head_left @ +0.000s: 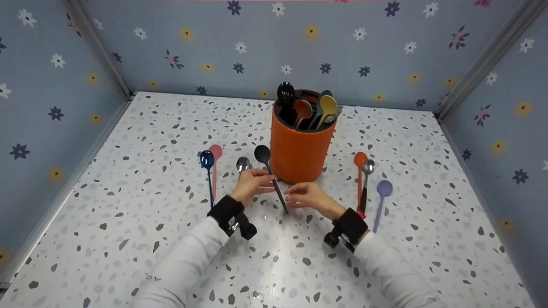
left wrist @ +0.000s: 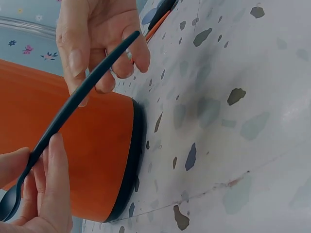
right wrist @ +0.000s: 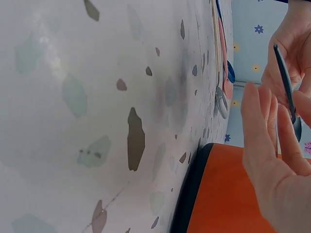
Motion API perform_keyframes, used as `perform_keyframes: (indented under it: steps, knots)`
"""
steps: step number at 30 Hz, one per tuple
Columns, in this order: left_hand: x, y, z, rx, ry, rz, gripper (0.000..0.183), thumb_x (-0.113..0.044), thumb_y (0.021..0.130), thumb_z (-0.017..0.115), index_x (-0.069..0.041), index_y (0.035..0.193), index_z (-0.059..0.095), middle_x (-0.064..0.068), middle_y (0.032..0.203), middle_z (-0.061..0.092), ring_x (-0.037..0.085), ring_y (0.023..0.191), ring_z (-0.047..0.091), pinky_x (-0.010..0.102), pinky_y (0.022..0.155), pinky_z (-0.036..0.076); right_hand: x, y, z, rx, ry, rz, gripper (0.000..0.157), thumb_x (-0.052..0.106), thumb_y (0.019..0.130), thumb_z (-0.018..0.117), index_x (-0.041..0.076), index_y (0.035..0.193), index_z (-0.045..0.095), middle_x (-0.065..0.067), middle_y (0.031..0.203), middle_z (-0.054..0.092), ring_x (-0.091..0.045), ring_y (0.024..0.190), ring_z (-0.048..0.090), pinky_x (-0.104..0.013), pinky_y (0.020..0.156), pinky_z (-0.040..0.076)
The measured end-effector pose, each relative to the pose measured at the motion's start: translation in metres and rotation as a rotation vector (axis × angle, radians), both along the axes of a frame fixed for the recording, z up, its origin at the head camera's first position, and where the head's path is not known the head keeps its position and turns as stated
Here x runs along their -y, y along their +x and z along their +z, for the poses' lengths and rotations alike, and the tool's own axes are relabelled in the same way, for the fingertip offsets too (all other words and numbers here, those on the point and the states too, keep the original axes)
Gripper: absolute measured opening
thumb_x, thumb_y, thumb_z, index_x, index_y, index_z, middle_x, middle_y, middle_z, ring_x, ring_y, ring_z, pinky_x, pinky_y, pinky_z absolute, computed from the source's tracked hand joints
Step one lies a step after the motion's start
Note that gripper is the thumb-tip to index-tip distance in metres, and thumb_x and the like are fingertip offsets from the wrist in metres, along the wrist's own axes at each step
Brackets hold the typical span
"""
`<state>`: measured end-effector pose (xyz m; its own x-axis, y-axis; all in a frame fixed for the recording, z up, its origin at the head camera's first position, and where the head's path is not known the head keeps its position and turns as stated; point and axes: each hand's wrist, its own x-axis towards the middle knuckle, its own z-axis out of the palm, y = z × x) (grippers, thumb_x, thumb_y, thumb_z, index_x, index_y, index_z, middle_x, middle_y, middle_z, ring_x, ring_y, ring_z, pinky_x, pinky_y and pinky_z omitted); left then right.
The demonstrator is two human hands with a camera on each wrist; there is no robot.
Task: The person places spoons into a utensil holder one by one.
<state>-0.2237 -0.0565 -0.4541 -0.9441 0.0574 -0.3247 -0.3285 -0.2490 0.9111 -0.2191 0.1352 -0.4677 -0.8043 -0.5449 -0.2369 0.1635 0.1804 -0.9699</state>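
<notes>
My left hand (head_left: 253, 185) pinches a black spoon (head_left: 262, 153) between thumb and fingers, on the handle below the bowl. The spoon slants with its bowl up and its handle end towards me; in the left wrist view its thin handle (left wrist: 80, 94) crosses in front of the orange holder (left wrist: 97, 160). Close to the handle's lower part is my right hand (head_left: 314, 199), its fingers extended and only loosely bent. In the right wrist view the right hand (right wrist: 274, 160) shows nothing gripped, and the spoon (right wrist: 285, 77) appears beyond its fingers.
Behind my hands stands an orange utensil holder (head_left: 299, 156) with several spoons, including a yellow spoon (head_left: 329, 105). Left lie a blue spoon (head_left: 207, 160), pink spoon (head_left: 215, 151) and silver spoon (head_left: 242, 163); right, an orange spoon (head_left: 360, 159), black-handled spoon (head_left: 368, 166) and purple spoon (head_left: 384, 188).
</notes>
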Motion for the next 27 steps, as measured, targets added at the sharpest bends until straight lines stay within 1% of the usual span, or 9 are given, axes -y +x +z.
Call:
perform_keyframes:
  steps: [2,5,9,14,20,24,27]
  knots:
    - [-0.002,0.001,0.001,-0.008,0.000,0.008,0.022,0.008,0.080,0.057,0.015,0.100,0.051,0.014,0.082,0.055,0.018,0.064,0.060,0.039,0.075,0.053,0.001,0.000,0.001,-0.009,0.006,0.007,0.029,0.003,0.084,0.057,-0.012,0.109,0.054,-0.014,0.094,0.061,-0.023,0.084,0.061,-0.039,0.080,0.051]
    - [-0.004,0.004,0.003,-0.026,-0.009,0.023,0.021,0.007,0.080,0.057,0.014,0.098,0.052,0.014,0.082,0.055,0.017,0.064,0.060,0.039,0.075,0.053,0.003,0.001,0.002,-0.030,0.025,0.016,0.030,0.002,0.083,0.056,-0.013,0.109,0.053,-0.015,0.096,0.061,-0.018,0.083,0.061,-0.038,0.080,0.051]
    - [-0.006,0.006,0.006,-0.038,-0.017,0.034,0.022,0.006,0.080,0.057,0.015,0.100,0.052,0.014,0.081,0.056,0.017,0.067,0.060,0.039,0.073,0.054,0.004,0.002,0.003,-0.044,0.044,0.021,0.030,0.002,0.083,0.057,-0.014,0.108,0.054,-0.016,0.098,0.061,-0.017,0.083,0.061,-0.038,0.080,0.052]
    - [-0.007,0.008,0.009,-0.042,-0.012,0.037,0.025,0.006,0.080,0.058,0.016,0.102,0.051,0.012,0.080,0.057,0.017,0.067,0.059,0.036,0.069,0.055,0.005,0.002,0.005,-0.043,0.049,0.018,0.028,0.002,0.083,0.057,-0.012,0.106,0.056,-0.011,0.093,0.062,-0.014,0.080,0.061,-0.035,0.078,0.052]
    - [-0.008,0.010,0.013,-0.039,-0.006,0.038,0.026,0.006,0.080,0.058,0.017,0.103,0.050,0.013,0.079,0.057,0.016,0.066,0.059,0.035,0.069,0.055,0.005,0.003,0.008,-0.060,0.028,0.041,0.027,0.002,0.082,0.056,-0.012,0.105,0.056,-0.008,0.091,0.061,-0.015,0.079,0.061,-0.036,0.077,0.053]
    - [-0.007,0.011,0.018,-0.060,-0.022,0.032,0.021,0.006,0.080,0.058,0.014,0.099,0.052,0.012,0.079,0.058,0.016,0.067,0.059,0.036,0.068,0.055,0.006,0.003,0.011,-0.061,0.016,0.038,0.025,0.001,0.083,0.056,-0.012,0.104,0.056,-0.007,0.089,0.061,-0.015,0.079,0.061,-0.036,0.076,0.053]
    - [-0.006,0.012,0.024,-0.072,-0.022,0.023,0.022,0.006,0.080,0.058,0.013,0.100,0.052,0.013,0.080,0.057,0.017,0.068,0.058,0.036,0.069,0.055,0.007,0.003,0.014,-0.063,0.015,0.028,0.026,0.001,0.083,0.057,-0.012,0.105,0.056,-0.008,0.088,0.062,-0.014,0.078,0.061,-0.036,0.076,0.053]
